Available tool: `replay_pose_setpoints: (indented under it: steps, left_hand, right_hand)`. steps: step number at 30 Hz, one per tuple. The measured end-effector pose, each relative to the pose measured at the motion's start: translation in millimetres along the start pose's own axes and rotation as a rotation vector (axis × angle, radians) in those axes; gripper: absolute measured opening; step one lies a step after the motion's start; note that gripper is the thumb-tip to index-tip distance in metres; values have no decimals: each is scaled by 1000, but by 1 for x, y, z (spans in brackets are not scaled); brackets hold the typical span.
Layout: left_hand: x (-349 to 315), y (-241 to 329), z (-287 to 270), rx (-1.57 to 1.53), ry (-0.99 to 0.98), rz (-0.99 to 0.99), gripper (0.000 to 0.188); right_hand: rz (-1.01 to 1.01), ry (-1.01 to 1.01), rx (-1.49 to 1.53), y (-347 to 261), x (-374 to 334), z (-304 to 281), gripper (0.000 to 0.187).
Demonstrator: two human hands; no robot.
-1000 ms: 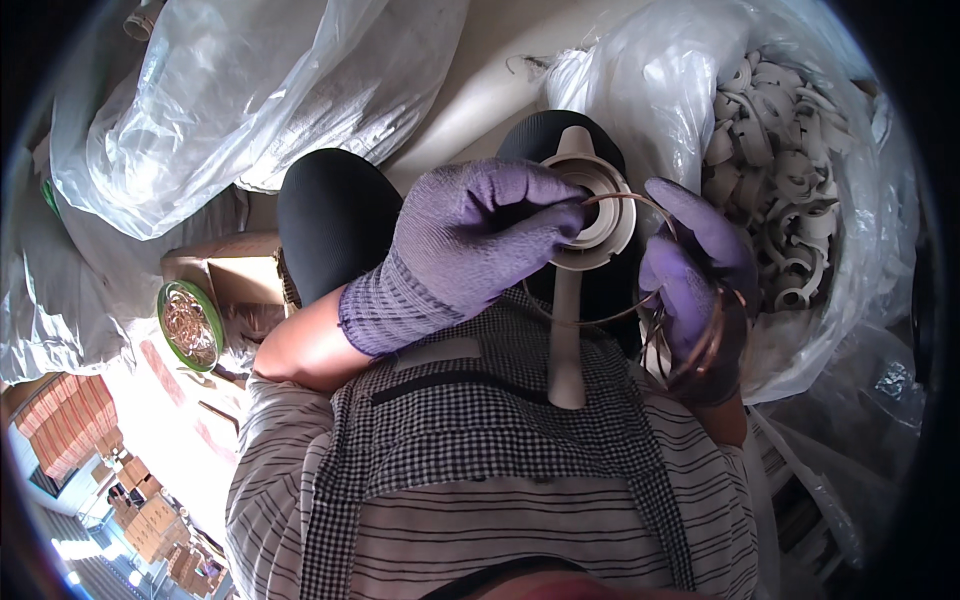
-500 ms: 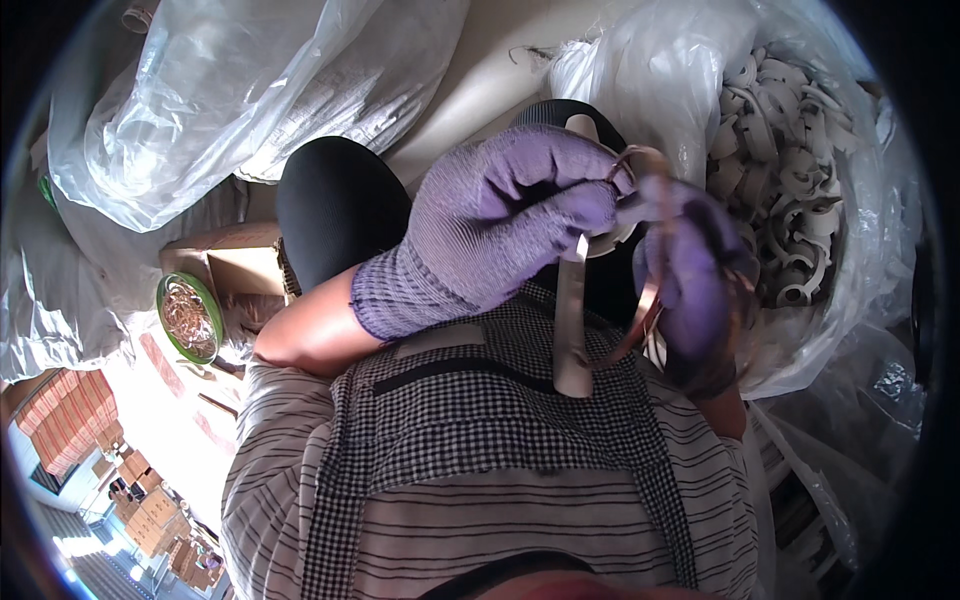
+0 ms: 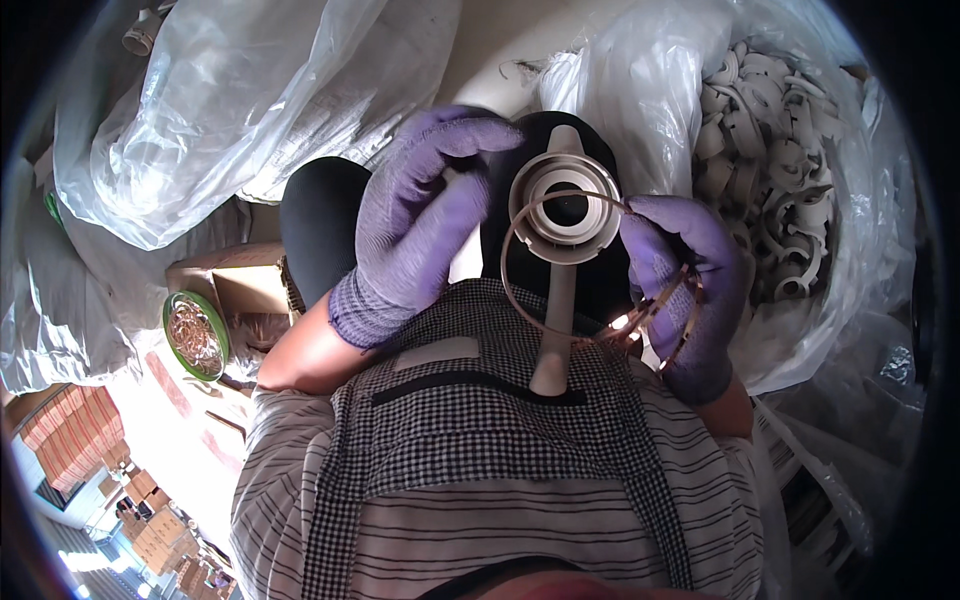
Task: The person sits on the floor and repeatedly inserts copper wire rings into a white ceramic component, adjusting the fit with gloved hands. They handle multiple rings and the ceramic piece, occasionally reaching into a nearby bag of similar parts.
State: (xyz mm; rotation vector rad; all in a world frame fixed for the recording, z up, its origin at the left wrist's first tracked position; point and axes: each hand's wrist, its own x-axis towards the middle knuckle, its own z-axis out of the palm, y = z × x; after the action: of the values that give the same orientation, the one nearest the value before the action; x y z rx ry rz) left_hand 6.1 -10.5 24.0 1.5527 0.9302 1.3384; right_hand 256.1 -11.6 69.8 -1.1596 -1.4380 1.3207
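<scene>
A beige-grey plastic part (image 3: 555, 330), with a round stepped hub and an arm on either side, rests across my lap and one thigh. My right hand (image 3: 705, 265), in a purple knit glove, pinches a thin copper-coloured loop (image 3: 508, 265) near the hub. More copper-coloured loops (image 3: 668, 300) are bunched in the same hand. The big loop passes over the hub's face; whether it touches is unclear. To the left of the hub, my left hand (image 3: 415, 220), gloved alike, is raised with thumb and fingers apart and nothing in it.
At right stands a clear plastic bag (image 3: 850, 330) full of curved grey plastic pieces (image 3: 770, 170). Another large plastic bag (image 3: 210, 120) spreads at upper left. By my left elbow are a cardboard box (image 3: 245, 280) and a green-rimmed dish (image 3: 197, 375) of copper-coloured bits.
My left hand has let go and drawn away to the left, uncovering the hub. My right hand stays on the right, its loop now spread across the hub.
</scene>
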Motion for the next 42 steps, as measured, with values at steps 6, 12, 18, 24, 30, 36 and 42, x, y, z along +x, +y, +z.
replay_pose_setpoints:
  steps: [6, 12, 18, 24, 30, 36, 42]
  left_hand:
    - [-10, -50, 27, -155, -55, -124, 56]
    - [-4, -38, 45, -162, 85, -207, 44]
    - [5, -38, 36, 328, 56, -64, 27]
    - [17, -37, 31, 366, -8, -32, 24]
    - [21, -37, 26, 282, -71, -72, 25]
    - [27, -41, 17, 266, -151, -48, 30]
    - [31, -37, 14, 151, -197, -147, 29]
  right_hand:
    - [-106, 51, -109, 45, 20, 3, 20]
    - [-122, 85, -164, 70, 26, -10, 21]
    - [-144, 49, -223, 70, 25, -15, 22]
    - [-10, 126, -21, 72, 32, -15, 18]
    - [-35, 95, -285, 62, 34, -17, 17]
    - [-21, -9, -440, 64, 34, -26, 19]
    - [-79, -8, -412, 67, 31, -24, 24]
